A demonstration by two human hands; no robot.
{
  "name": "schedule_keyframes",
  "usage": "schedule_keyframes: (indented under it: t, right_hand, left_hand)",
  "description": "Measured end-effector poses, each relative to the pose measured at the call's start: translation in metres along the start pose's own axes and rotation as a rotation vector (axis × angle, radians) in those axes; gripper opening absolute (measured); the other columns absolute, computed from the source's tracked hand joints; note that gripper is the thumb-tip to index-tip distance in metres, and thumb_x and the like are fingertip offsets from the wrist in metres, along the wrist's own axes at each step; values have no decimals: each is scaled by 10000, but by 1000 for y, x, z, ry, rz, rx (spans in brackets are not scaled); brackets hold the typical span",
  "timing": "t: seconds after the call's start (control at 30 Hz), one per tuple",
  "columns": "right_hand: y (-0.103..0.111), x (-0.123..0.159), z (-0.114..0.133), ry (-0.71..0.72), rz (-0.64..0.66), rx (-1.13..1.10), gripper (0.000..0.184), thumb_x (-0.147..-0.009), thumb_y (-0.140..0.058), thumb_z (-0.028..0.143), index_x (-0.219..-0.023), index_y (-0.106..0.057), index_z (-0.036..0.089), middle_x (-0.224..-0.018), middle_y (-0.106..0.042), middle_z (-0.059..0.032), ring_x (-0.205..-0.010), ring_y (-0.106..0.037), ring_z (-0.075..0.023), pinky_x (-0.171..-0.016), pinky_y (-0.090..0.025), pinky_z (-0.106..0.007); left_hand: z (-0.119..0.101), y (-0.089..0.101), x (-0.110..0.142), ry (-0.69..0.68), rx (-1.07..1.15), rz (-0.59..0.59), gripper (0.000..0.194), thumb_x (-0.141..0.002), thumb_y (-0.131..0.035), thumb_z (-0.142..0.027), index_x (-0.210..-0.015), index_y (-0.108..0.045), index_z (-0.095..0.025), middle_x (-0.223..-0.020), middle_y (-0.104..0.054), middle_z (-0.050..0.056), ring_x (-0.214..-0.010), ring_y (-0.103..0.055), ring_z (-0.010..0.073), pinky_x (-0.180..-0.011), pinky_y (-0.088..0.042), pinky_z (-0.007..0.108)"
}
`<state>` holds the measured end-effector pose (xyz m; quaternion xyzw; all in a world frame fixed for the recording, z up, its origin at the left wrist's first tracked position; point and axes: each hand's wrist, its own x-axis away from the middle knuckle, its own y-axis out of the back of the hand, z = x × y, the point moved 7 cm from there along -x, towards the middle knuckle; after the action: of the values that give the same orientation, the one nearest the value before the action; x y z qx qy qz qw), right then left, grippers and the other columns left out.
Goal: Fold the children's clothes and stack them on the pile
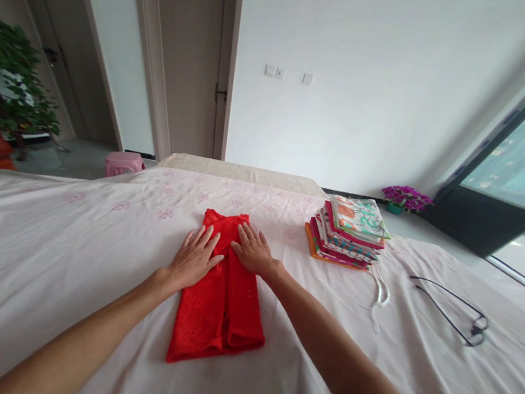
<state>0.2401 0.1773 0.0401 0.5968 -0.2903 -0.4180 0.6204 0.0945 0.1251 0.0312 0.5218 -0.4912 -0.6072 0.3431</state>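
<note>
A bright red garment (244,312), folded into a long narrow shape, lies flat on a pale bed sheet (108,255) with a faint pink flower print. On its upper left part rests my left hand (196,256), palm down with the fingers spread. My right hand (253,248) lies flat on the upper right part, fingers stretched out. Neither hand grips the cloth. The garment's lower end shows uncovered, with a gap running up its middle between two folded sides.
Right of the garment sits a stack of folded cloths (348,232) with white cords (380,293) hanging out. Eyeglasses (470,328) lie farther right on the sheet. Beyond the bed are a pink stool (124,163), purple flowers (407,198) and a leafy plant (15,77).
</note>
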Motion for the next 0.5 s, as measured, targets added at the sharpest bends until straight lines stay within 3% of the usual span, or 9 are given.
schedule_keyframes:
  t: [0.1, 0.23, 0.37, 0.5]
  right_hand:
    - [2, 27, 13, 62, -45, 4, 678, -1003, -312, 527, -1554, -239, 140, -1611, -191, -110, -1493, -162, -250, -1200, -156, -487]
    - [-1, 52, 29, 118, -30, -15, 606, -1017, -317, 457, -1540, -290, 150, -1600, -237, -97, -1490, -175, -248, -1204, -152, -476]
    - [2, 64, 30, 111, 4, -19, 617, -1009, -350, 466, -1538, -295, 154, -1602, -236, -100, -1485, -189, -265, -1198, -169, -494]
    - [6, 82, 26, 148, 7, -30, 636, -1006, -346, 495, -1554, -247, 189, -1614, -202, -96, -1489, -179, -255, -1193, -181, -493]
  left_hand:
    - [-13, -1, 16, -45, 21, -17, 665, -966, -360, -509, -1493, -369, -104, -1576, -305, 190, -1471, -246, 327, -1174, -223, 513]
    - [-25, -6, 24, -28, 64, 54, 658, -969, -376, -465, -1502, -341, -80, -1574, -296, 200, -1464, -267, 328, -1170, -242, 512]
    - [-28, 1, 34, -24, 96, 79, 655, -960, -395, -486, -1504, -352, -124, -1576, -294, 192, -1463, -265, 335, -1157, -251, 545]
    - [-29, 11, 63, -83, 106, 66, 646, -957, -397, -502, -1502, -368, -156, -1587, -271, 189, -1461, -267, 346, -1149, -266, 551]
